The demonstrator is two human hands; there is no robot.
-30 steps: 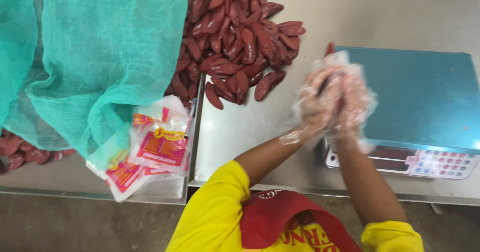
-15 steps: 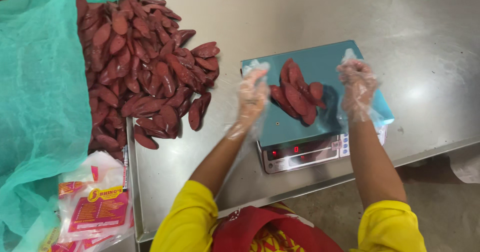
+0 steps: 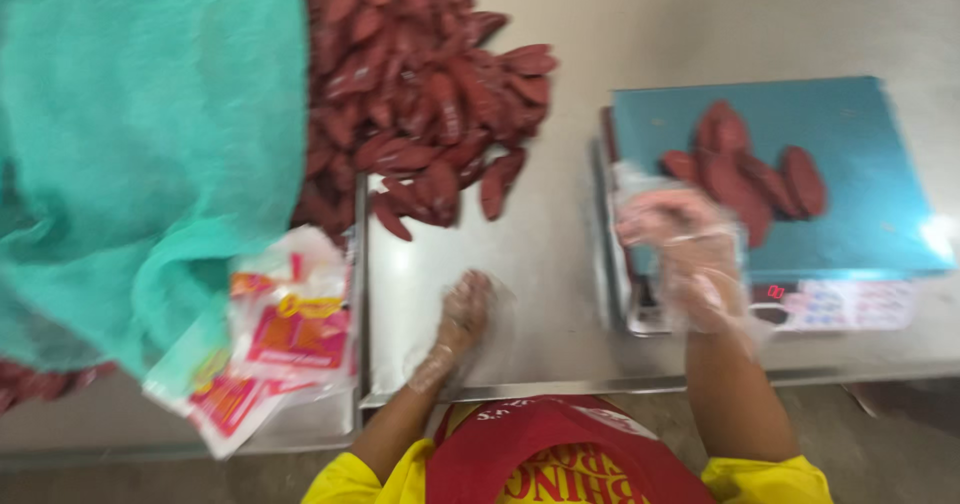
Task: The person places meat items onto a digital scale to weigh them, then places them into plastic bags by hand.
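Sausages [image 3: 745, 169], dark red, short and plump with tapered ends, lay in a small cluster on the blue scale [image 3: 860, 224]. The right hand [image 3: 685, 249], in a clear plastic glove, hovered loosely curled at the scale's near left corner, holding nothing. The left hand [image 3: 462, 314], gloved too, rested spread on the steel table [image 3: 560, 264], near the big sausage pile [image 3: 420, 94].

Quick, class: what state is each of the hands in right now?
Left hand: open, empty, flat on the table.
Right hand: open, empty, over the scale.
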